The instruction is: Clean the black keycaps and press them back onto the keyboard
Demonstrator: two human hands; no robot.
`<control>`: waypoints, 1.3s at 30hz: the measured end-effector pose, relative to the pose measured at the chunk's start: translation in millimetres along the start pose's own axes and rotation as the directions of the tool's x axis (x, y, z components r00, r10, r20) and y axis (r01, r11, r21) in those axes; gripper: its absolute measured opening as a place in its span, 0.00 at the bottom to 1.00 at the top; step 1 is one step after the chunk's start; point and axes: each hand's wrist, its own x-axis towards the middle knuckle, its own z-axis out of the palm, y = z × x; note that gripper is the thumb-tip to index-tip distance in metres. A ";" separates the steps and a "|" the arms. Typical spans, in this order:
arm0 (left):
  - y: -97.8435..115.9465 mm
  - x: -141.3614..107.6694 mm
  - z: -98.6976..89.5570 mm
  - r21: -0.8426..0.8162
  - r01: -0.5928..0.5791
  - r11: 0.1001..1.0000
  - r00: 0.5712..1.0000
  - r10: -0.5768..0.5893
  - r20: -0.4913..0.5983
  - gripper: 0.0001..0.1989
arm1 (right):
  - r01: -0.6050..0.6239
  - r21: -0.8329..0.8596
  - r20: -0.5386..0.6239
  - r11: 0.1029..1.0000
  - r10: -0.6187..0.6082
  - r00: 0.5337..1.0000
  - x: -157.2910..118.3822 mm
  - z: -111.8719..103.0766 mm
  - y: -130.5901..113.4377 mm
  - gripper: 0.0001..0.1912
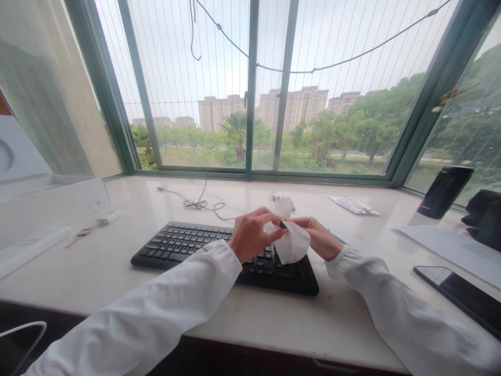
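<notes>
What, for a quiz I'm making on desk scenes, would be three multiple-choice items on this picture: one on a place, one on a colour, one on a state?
1. Where is the phone relative to the keyboard?
A. On top of it
B. To its right
C. To its left

2. What colour is the keyboard?
A. White
B. Green
C. Black

3. What state is the white sheet in?
A. Held up between the left hand and the right hand
B. Lying flat on the keyboard
C. Hanging from the window

Answers:
1. B, since the phone lies past the keyboard's right end.
2. C, since its body and keys show black.
3. A, since the fingers of both hands grip it above the keys.
</notes>
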 end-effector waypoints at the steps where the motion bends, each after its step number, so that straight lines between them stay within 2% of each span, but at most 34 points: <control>1: -0.9 0.2 0.7 -0.042 0.004 0.999 1.000 -0.004 0.007 0.12 | 0.006 0.003 0.015 1.000 -0.006 1.000 -0.5 0.4 -0.5 0.19; 4: -3.6 0.6 3.0 -0.139 0.018 0.990 1.000 -0.015 0.022 0.13 | 0.026 -0.015 0.033 1.000 -0.026 0.999 -1.0 -0.5 -1.0 0.19; 6: -4.2 0.6 3.4 -0.120 0.024 0.992 0.999 -0.021 0.024 0.12 | 0.031 -0.057 0.006 0.998 -0.031 1.000 -0.4 -2.5 0.0 0.22; 9: -1.8 0.5 1.2 0.053 -0.002 0.999 1.000 0.000 0.031 0.08 | 0.042 -0.136 -0.039 0.990 -0.048 0.998 1.1 -4.8 2.5 0.22; 12: 1.8 0.3 -2.6 0.284 -0.076 0.956 0.995 0.055 0.082 0.06 | 0.061 -0.207 -0.022 0.976 -0.067 0.997 1.3 -3.4 3.4 0.21; 15: 2.7 -0.2 -3.6 0.371 -0.126 0.920 0.988 0.084 0.127 0.05 | 0.049 -0.258 -0.007 0.965 -0.053 0.999 0.3 0.1 2.0 0.23; 19: -0.4 -1.1 -0.3 0.224 -0.080 0.971 0.991 0.055 0.118 0.07 | 0.037 -0.280 0.024 0.959 -0.031 0.999 -0.4 1.4 -0.7 0.24; 22: -2.5 -0.6 1.3 0.081 -0.025 0.996 0.996 0.018 0.088 0.07 | 0.035 -0.218 0.070 0.975 -0.020 0.997 -0.2 -0.4 -3.0 0.24; 25: -2.4 0.6 0.3 0.001 0.002 1.000 0.999 -0.002 0.050 0.09 | 0.039 -0.148 0.062 0.988 -0.030 0.998 -0.9 -2.0 -5.9 0.24; 28: -1.2 0.8 -1.0 0.018 -0.001 1.000 1.000 0.001 0.028 0.12 | 0.034 -0.121 0.061 0.992 -0.027 0.998 -2.5 -2.3 -8.1 0.24; 32: -0.4 -0.3 -1.3 0.120 -0.051 0.991 0.998 0.045 0.054 0.09 | -0.018 -0.165 0.095 0.986 0.034 0.995 -3.1 -2.3 -6.3 0.23; 35: 0.3 0.3 -1.9 0.151 -0.046 0.987 0.997 0.036 0.069 0.08 | 0.012 -0.187 0.112 0.982 0.009 0.994 -1.1 -3.9 -1.2 0.23; 39: 2.6 1.9 -2.9 0.116 -0.027 0.993 0.997 0.019 0.075 0.09 | 0.037 -0.168 0.100 0.985 -0.020 0.995 1.9 -8.0 3.8 0.22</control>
